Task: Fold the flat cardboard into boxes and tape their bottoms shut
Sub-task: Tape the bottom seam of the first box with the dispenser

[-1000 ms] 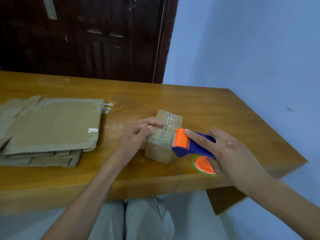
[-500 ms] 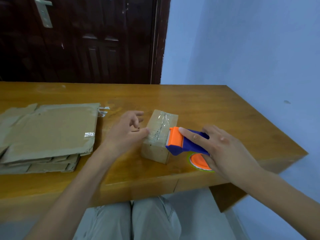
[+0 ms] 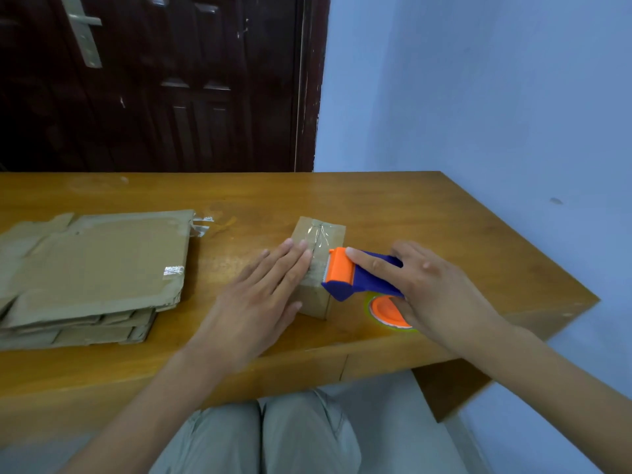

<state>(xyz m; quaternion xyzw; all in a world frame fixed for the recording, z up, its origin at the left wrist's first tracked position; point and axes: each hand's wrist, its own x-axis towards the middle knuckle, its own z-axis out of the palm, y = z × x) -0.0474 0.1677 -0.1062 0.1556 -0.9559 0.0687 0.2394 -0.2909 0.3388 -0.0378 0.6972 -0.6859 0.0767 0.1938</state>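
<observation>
A wooden bench [image 3: 393, 196] with a glossy, orange-brown top carries everything. A small cardboard box [image 3: 316, 302], its upper face sealed with clear tape, stands on it near the front edge. Well to the left of the box lies a stack of flat cardboard sheets [image 3: 92, 265], with bits of clear tape on the top sheet and at its far right corner. Just right of the box, the tape dispenser's orange roll [image 3: 386, 311] touches the bench top.
</observation>
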